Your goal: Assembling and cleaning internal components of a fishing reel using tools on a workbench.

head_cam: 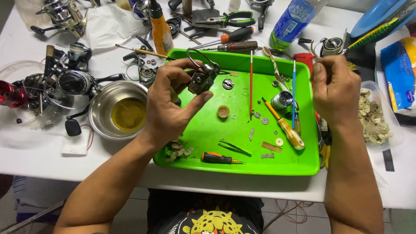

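Left hand [167, 102] grips reel body [201, 80] raised over green tray [303, 167], catching loose parts; right hand [331, 89] pinched shut beside tray edge, contents hidden; oil bowl [102, 123] near.

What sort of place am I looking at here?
Likely a home fishing-reel repair bench: the left hand holds a reel part over a green tray of small tools, with whole reels beside it.
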